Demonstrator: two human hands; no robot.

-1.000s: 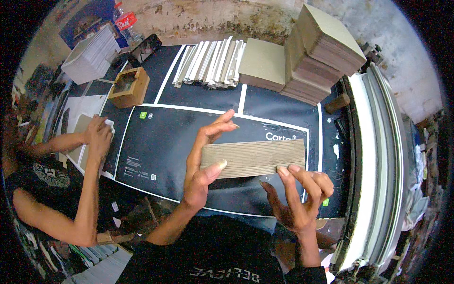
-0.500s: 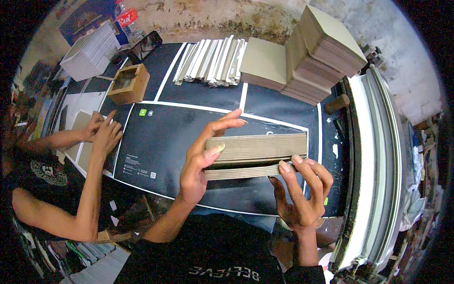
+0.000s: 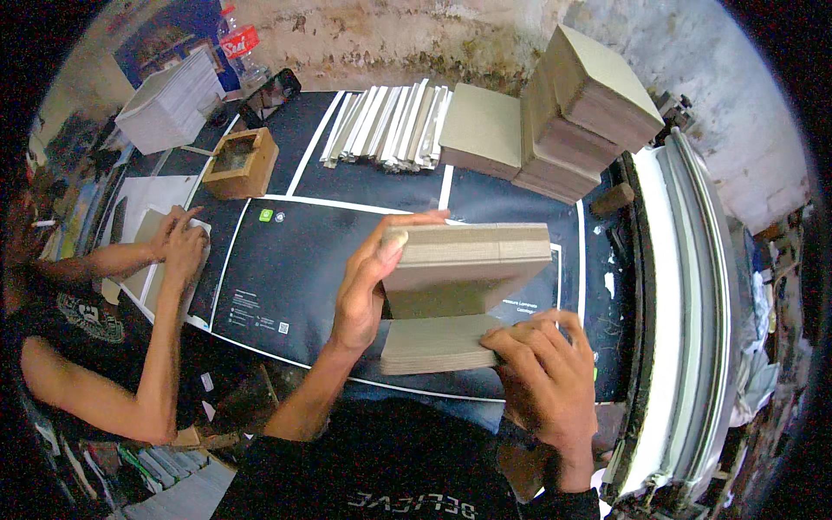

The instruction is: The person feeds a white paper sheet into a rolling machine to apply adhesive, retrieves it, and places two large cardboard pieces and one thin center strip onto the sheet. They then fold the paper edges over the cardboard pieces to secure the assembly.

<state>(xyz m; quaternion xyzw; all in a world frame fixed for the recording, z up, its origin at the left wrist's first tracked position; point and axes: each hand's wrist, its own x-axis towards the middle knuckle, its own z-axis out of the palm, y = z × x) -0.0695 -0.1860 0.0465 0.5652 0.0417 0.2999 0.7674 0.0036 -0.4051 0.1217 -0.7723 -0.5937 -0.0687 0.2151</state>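
Note:
My left hand [image 3: 360,299] is closed around the left end of a thick stack of grey-brown cardboard sheets [image 3: 468,269], held up above the dark table top. Its thumb presses on the edges at the near side. Below and nearer me is a thinner bundle of the same cardboard [image 3: 438,351], tilted away from the thick stack with a gap between them. My right hand [image 3: 550,373] pinches this bundle at its right end, fingers on top. Its thumb is hidden.
Loose paper and board strips [image 3: 386,126] lie at the back, beside tall cardboard stacks [image 3: 589,95]. Left stand a wooden box [image 3: 240,163], a phone [image 3: 270,97], a bottle [image 3: 243,48] and white paper [image 3: 173,100]. A co-worker's hands [image 3: 180,243] work there. A long metal-edged machine [image 3: 693,321] stands right.
The thin bundle has come down and away from the thick stack, widening the gap. The thick stack now shows its broad face. My right hand's fingers have curled over the bundle.

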